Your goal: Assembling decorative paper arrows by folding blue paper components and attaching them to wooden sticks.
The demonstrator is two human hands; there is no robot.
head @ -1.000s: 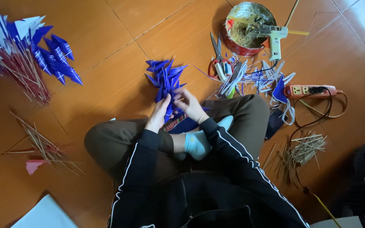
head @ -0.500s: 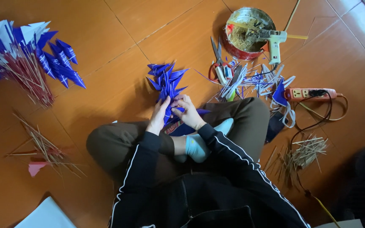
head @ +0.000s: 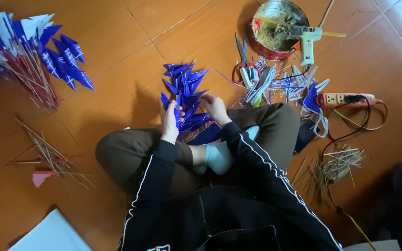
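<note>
Across the middle of the frame I see the orange tiled floor (head: 117, 97) lying bare in a broad band between the clutter at the left edge and the clutter at the upper right; that band, just above my folded knees, is the open room I have.

At centre, my left hand (head: 169, 122) is curled around the lower part of a bunch of pointed blue paper pieces (head: 184, 90), fingers wrapped and thumb pressed to it. My right hand (head: 216, 108) pinches the same bunch from its right side, fingertips together on the paper. The bunch stands up from my lap and fans toward the top of the frame, just above my light blue sock (head: 219, 155).

At upper left lies a heap of blue and white paper points on thin sticks (head: 29, 60), well apart from my hands. At lower left are loose thin bamboo sticks (head: 47, 153) and a small pink paper scrap (head: 40, 178).

Just right of my right hand sit scissors (head: 243, 62) among blue and white paper trimmings (head: 284, 86). Above them is a round red tin (head: 278, 30) with a white glue gun (head: 305, 39) resting on its rim. An orange power strip (head: 345, 98) lies at the right, and more short sticks (head: 338, 165) lie at lower right.
</note>
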